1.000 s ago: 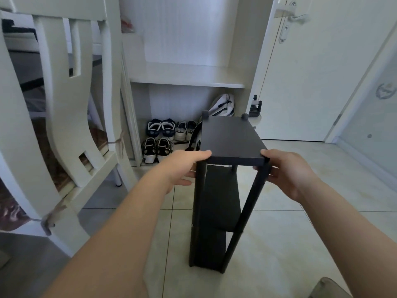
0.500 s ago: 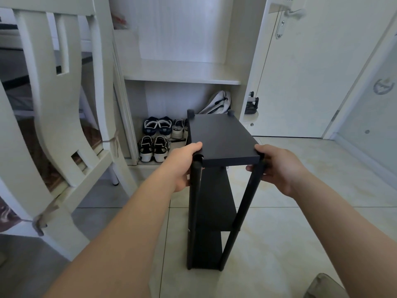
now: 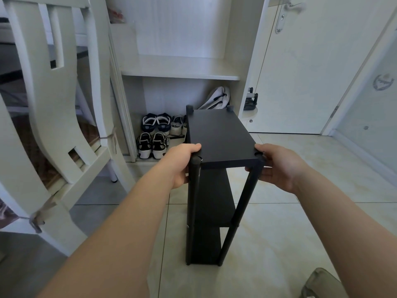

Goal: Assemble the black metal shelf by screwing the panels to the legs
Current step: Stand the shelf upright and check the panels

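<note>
Since a second ago you have stood the black metal shelf (image 3: 214, 190) up straighter. It leaned to one side then; now its near feet meet the tiled floor (image 3: 300, 222) evenly, and it sits a little further left, in front of the cabinet (image 3: 178, 69).

Count three flat, matte, rectangular panels: the top panel (image 3: 221, 138), a middle panel (image 3: 214, 196) and a bottom panel (image 3: 206, 246). There are four round tubular legs. The near left leg (image 3: 193, 201) and near right leg (image 3: 242, 203) show full length, with a slight sheen. The two far ones show only as round caps at the back corners.

Your left grip (image 3: 182, 164) is curled round the near left corner of the top panel, thumb on top. Your right grip (image 3: 277, 166) holds the near right corner the same way, thumb above and fingers tucked under the edge.

Behind the shelf, in the cabinet's lower bay, lie two dark pairs of shoes (image 3: 152, 145) and a paler pair, partly hidden. A white bag (image 3: 217, 97) leans at the back. A white wooden chair (image 3: 53, 104) with a curved slat stands to your left, and a pale door (image 3: 300, 72) to the right.
</note>
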